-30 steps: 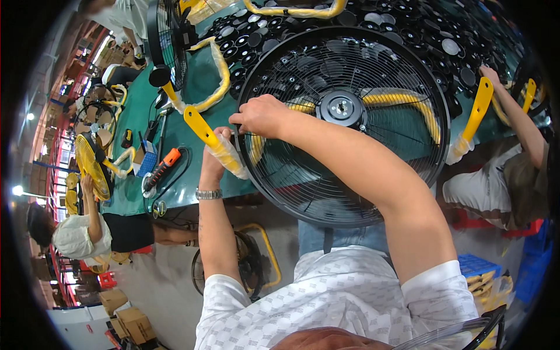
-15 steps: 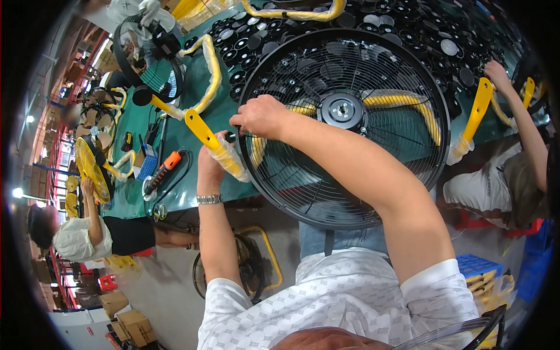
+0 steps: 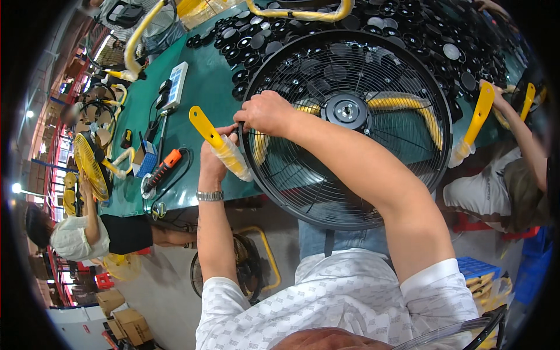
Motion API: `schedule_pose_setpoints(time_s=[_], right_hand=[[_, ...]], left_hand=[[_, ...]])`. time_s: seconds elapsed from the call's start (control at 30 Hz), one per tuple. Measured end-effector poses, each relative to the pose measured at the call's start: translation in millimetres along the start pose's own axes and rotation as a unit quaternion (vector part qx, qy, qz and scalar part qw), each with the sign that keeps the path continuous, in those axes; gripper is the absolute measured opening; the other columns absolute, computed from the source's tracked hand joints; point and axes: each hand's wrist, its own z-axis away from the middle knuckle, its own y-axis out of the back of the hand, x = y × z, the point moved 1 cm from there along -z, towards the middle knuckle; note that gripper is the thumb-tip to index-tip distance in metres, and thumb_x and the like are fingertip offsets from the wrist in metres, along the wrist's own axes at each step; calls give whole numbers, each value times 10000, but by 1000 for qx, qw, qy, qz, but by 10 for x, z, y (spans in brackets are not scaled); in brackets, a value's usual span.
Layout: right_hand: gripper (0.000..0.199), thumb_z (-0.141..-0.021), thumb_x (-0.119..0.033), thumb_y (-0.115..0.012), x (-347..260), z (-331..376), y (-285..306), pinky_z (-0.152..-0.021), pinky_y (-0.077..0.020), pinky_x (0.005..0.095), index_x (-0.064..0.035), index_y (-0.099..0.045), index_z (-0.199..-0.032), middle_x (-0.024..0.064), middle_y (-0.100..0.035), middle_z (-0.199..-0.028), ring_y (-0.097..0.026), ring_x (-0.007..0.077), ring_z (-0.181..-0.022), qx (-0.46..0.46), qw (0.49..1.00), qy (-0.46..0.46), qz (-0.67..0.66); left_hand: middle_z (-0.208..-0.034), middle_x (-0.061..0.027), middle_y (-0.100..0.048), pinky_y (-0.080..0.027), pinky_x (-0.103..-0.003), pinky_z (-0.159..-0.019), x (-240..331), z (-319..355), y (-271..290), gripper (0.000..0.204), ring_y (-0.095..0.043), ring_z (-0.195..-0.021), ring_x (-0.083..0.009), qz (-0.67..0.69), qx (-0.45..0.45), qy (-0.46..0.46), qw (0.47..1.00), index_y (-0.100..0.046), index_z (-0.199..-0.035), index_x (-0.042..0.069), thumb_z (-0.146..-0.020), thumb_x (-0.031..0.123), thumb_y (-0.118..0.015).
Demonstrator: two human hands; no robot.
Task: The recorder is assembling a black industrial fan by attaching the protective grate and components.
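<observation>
Both my curled right hand (image 3: 266, 112) and half-hidden left hand (image 3: 213, 160) are at the left rim of the black fan (image 3: 346, 112) overhanging the green table (image 3: 204, 79); how closed, or on what, I can't tell. Uneven pressure could tip the fan.

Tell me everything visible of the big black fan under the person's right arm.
The fan is round, with a black rim, a grille of thin rings that look like metal wire, and a dark central hub. It lies roughly flat, overhanging the near edge of the green table; a yellow tube shows through the grille. The right hand is on its left rim, that forearm crossing over it; the left hand is close beside, its contact unclear.
</observation>
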Motion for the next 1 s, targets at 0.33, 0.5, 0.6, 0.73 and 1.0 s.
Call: schedule_pose_setpoints(time_s=[0.33,0.5,0.6,0.73,1.0], right_hand=[[235,-817,-362,-708,-10,20,88,-699,-526,418,-211,-713,-998,44,-709,-844,-701,261,-845,-18,999,-29,-30],[242,-801,-356,-724,37,0,68,-671,-531,411,-202,-705,-986,42,-705,-832,-699,259,-819,-11,999,-27,-40],[277,-806,-355,-727,11,-14,95,-689,-538,419,-195,-697,-1030,60,-712,-861,-702,275,-840,-32,998,-46,-39],[399,-828,-293,-718,-50,17,262,-686,-551,413,-139,-628,-1184,84,-706,-897,-697,297,-860,-95,993,-60,-28],[268,-869,-173,-630,140,691,1414,-681,-558,425,-74,-618,-1118,124,-687,-964,-690,307,-894,-104,992,-56,51]], left_hand=[[-738,-6,-622,-464,-252,-581,65,-33,-19,382,-583,-647,-100,37,10,93,995,-674,-1108,-22,-971,333,-643],[-758,-2,-617,-457,-241,-598,51,14,-56,353,-576,-679,-82,-49,21,5,999,-668,-1158,-21,-965,274,-655],[-787,-12,-624,-489,-246,-636,62,13,-72,355,-577,-696,-87,-30,23,16,999,-667,-1169,-29,-967,262,-647],[-962,-65,-674,-532,-270,-735,15,-22,18,382,-641,-824,-129,45,16,52,997,-598,-1272,-22,-988,234,-604],[-1157,-134,-653,-536,-301,-818,244,259,467,380,-652,-931,-180,106,140,12,984,-560,-1271,-28,-1032,264,-512]])
